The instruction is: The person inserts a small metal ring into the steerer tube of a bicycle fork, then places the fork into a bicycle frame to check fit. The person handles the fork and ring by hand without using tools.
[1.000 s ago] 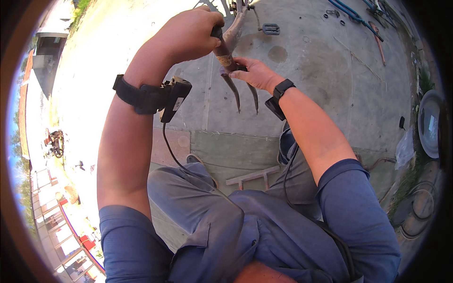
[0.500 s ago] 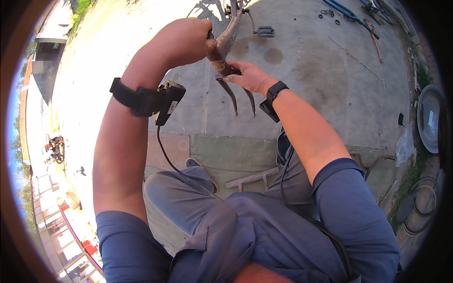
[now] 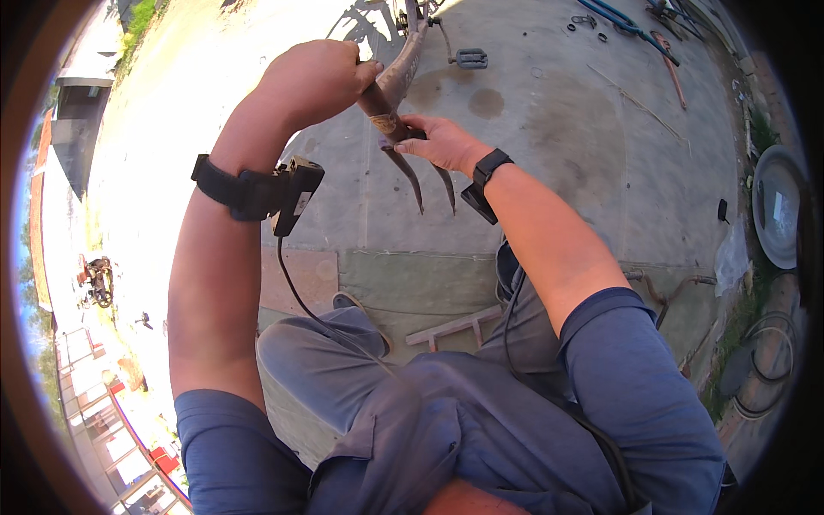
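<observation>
A worn, brownish bicycle frame [image 3: 398,75] stands ahead of me, its head tube [image 3: 375,105] tilted toward me. My left hand [image 3: 319,79] is closed at the upper end of that tube; the palm hides what lies under the fingers. Lower down, my right hand [image 3: 442,143] grips the crown of the bicycle fork [image 3: 405,172], thumb on the near side and fingers behind. Both fork blades hang below the hand with no wheel between them. A black pedal [image 3: 471,58] on its crank sticks out to the right of the frame.
Around me lies grey concrete with damp stains. A blue bicycle frame [image 3: 631,24], small metal parts [image 3: 584,21] and a reddish tool [image 3: 673,73] lie far right. At the right edge rests a grey basin [image 3: 777,206]. A metal stand piece [image 3: 455,328] lies between my legs.
Both hands and the fork appear slightly further left, and the whole background shifts left with them. Each hand keeps its grip at the same spot.
</observation>
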